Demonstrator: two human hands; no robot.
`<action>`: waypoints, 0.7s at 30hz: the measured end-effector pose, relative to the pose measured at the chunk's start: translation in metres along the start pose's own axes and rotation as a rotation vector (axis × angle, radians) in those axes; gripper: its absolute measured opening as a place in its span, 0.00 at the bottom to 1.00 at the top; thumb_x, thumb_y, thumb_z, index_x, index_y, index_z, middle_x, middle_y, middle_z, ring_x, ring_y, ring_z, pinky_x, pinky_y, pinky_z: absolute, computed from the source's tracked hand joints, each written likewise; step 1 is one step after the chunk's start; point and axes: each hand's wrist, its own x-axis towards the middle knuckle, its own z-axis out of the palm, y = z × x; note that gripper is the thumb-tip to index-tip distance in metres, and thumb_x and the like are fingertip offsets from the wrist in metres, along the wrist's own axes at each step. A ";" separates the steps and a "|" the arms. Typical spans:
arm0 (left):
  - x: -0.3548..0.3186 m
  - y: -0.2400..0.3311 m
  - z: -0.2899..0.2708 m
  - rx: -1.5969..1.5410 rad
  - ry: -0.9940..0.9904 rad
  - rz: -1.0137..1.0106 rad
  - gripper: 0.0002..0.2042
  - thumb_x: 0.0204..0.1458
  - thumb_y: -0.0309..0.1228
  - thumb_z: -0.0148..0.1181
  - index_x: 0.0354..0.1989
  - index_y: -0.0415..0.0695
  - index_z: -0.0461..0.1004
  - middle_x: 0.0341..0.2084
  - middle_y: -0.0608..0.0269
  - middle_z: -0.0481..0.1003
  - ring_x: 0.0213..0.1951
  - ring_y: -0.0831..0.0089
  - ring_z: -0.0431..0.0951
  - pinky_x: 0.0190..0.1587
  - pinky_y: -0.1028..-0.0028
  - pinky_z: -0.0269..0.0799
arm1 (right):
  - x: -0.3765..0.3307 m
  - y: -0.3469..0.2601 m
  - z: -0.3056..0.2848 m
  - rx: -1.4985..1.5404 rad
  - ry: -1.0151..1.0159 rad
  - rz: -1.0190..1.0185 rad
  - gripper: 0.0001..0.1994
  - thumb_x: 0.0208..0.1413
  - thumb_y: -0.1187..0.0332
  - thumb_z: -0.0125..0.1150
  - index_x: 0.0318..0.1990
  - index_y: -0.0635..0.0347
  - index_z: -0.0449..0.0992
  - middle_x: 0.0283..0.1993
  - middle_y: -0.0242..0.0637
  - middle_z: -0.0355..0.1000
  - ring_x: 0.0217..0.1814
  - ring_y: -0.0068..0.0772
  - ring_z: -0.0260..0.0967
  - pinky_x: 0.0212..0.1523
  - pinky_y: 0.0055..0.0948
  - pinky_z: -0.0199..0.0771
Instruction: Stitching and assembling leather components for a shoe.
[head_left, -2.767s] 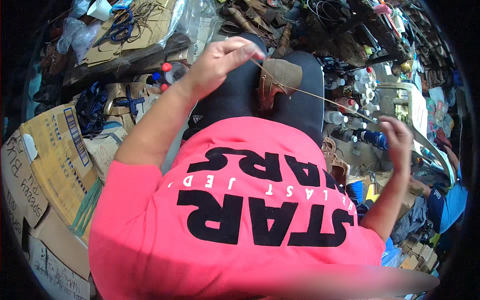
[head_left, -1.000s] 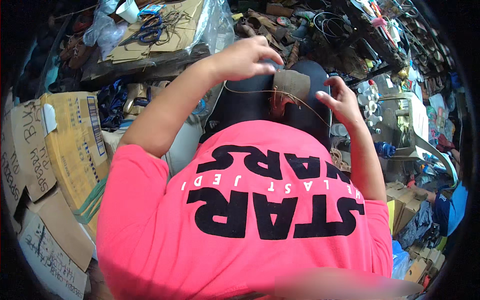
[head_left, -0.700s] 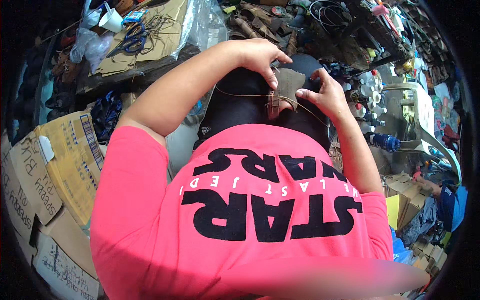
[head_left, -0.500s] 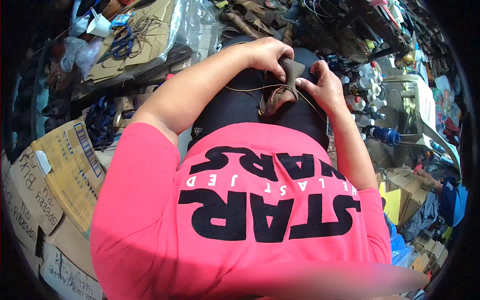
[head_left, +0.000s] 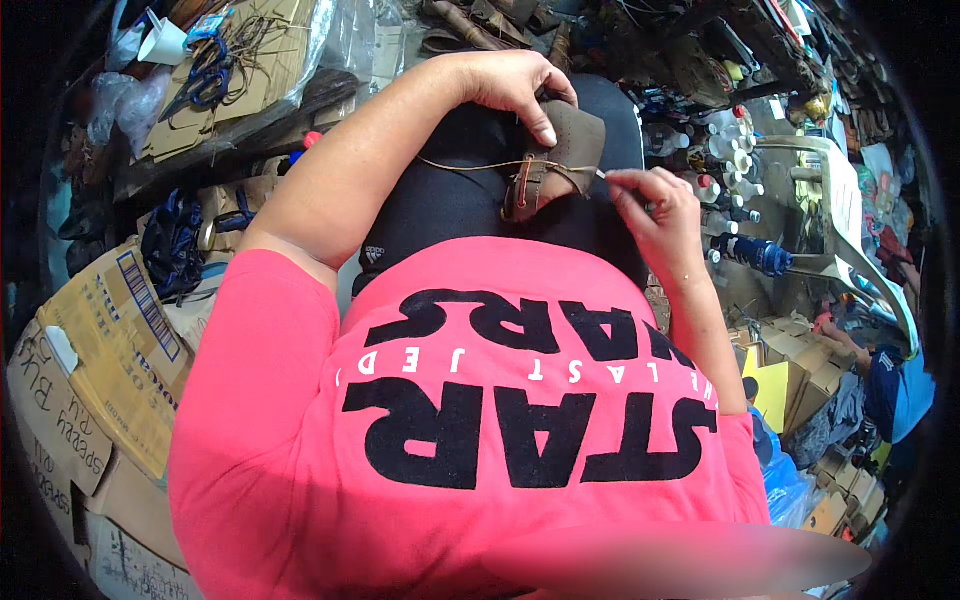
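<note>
Head; left hand [head_left: 515,84] holds leather piece [head_left: 573,134]; right hand [head_left: 662,207] pinches cord [head_left: 498,165]

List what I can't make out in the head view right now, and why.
- Head view: small pale tip at the right hand; too small to identify.
- Head view: where the thin cord goes on its left; the left forearm hides it.
- Head view: some fingers of the left hand; hidden behind the hand's back.
- Head view: co-worker in blue; partly lost in the dark rim.
</note>
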 end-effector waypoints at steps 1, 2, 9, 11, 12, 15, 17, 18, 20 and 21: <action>-0.001 0.000 0.000 -0.006 0.001 0.012 0.31 0.34 0.30 0.75 0.51 0.37 0.73 0.40 0.60 0.78 0.43 0.74 0.76 0.52 0.75 0.69 | 0.004 -0.001 0.001 0.021 0.027 0.069 0.06 0.50 0.70 0.63 0.36 0.56 0.81 0.29 0.40 0.75 0.31 0.36 0.74 0.34 0.29 0.71; -0.002 -0.001 -0.001 -0.013 0.003 0.025 0.31 0.35 0.31 0.75 0.51 0.37 0.73 0.40 0.60 0.78 0.43 0.74 0.76 0.52 0.75 0.69 | 0.007 -0.002 0.002 0.084 0.009 0.049 0.06 0.50 0.70 0.63 0.37 0.57 0.81 0.30 0.40 0.76 0.31 0.36 0.75 0.34 0.29 0.72; -0.008 0.000 -0.001 0.025 0.030 0.058 0.30 0.35 0.32 0.76 0.51 0.37 0.74 0.40 0.59 0.79 0.43 0.74 0.77 0.51 0.74 0.70 | 0.020 -0.018 0.007 0.188 -0.105 0.067 0.07 0.50 0.71 0.62 0.37 0.59 0.81 0.31 0.44 0.77 0.32 0.38 0.77 0.34 0.29 0.73; -0.010 0.000 0.000 0.013 0.032 0.070 0.30 0.34 0.33 0.76 0.50 0.37 0.74 0.40 0.59 0.79 0.43 0.73 0.77 0.51 0.74 0.70 | 0.023 -0.023 0.005 0.155 -0.132 0.125 0.08 0.49 0.70 0.62 0.37 0.59 0.81 0.31 0.45 0.77 0.32 0.38 0.77 0.34 0.29 0.73; -0.010 0.000 0.000 0.002 0.025 0.071 0.30 0.34 0.33 0.76 0.50 0.37 0.74 0.39 0.59 0.79 0.42 0.73 0.77 0.50 0.74 0.70 | 0.025 -0.026 0.003 0.124 -0.152 0.128 0.08 0.49 0.70 0.63 0.37 0.59 0.81 0.31 0.46 0.77 0.32 0.39 0.77 0.34 0.30 0.73; -0.010 -0.002 0.000 0.042 0.039 0.076 0.30 0.34 0.33 0.76 0.50 0.38 0.75 0.39 0.59 0.79 0.42 0.73 0.77 0.50 0.74 0.71 | 0.030 -0.035 -0.003 0.028 -0.203 0.152 0.08 0.48 0.69 0.63 0.37 0.59 0.81 0.32 0.47 0.76 0.33 0.41 0.77 0.35 0.31 0.74; -0.010 -0.004 0.001 0.056 0.063 0.112 0.28 0.35 0.36 0.76 0.48 0.39 0.76 0.37 0.60 0.80 0.40 0.72 0.78 0.46 0.74 0.72 | 0.034 -0.041 -0.006 -0.047 -0.219 0.129 0.09 0.48 0.68 0.63 0.36 0.59 0.81 0.32 0.48 0.76 0.34 0.42 0.77 0.36 0.32 0.74; -0.010 -0.005 0.002 0.058 0.075 0.135 0.28 0.35 0.37 0.75 0.47 0.39 0.76 0.37 0.60 0.80 0.38 0.71 0.79 0.45 0.74 0.73 | 0.036 -0.043 -0.006 -0.066 -0.229 0.099 0.09 0.48 0.68 0.63 0.36 0.59 0.81 0.33 0.49 0.76 0.35 0.42 0.77 0.36 0.32 0.74; -0.010 -0.006 0.002 0.068 0.082 0.139 0.28 0.34 0.38 0.76 0.46 0.40 0.77 0.36 0.59 0.80 0.39 0.71 0.79 0.45 0.73 0.73 | 0.038 -0.043 -0.006 -0.100 -0.234 0.027 0.08 0.48 0.69 0.63 0.36 0.59 0.81 0.33 0.49 0.76 0.36 0.43 0.77 0.36 0.32 0.75; -0.010 -0.006 0.002 0.073 0.086 0.142 0.29 0.33 0.39 0.76 0.46 0.40 0.77 0.36 0.59 0.80 0.39 0.70 0.79 0.45 0.73 0.73 | 0.038 -0.042 -0.005 -0.064 -0.276 0.124 0.08 0.49 0.69 0.63 0.37 0.59 0.81 0.33 0.48 0.76 0.36 0.41 0.77 0.37 0.31 0.74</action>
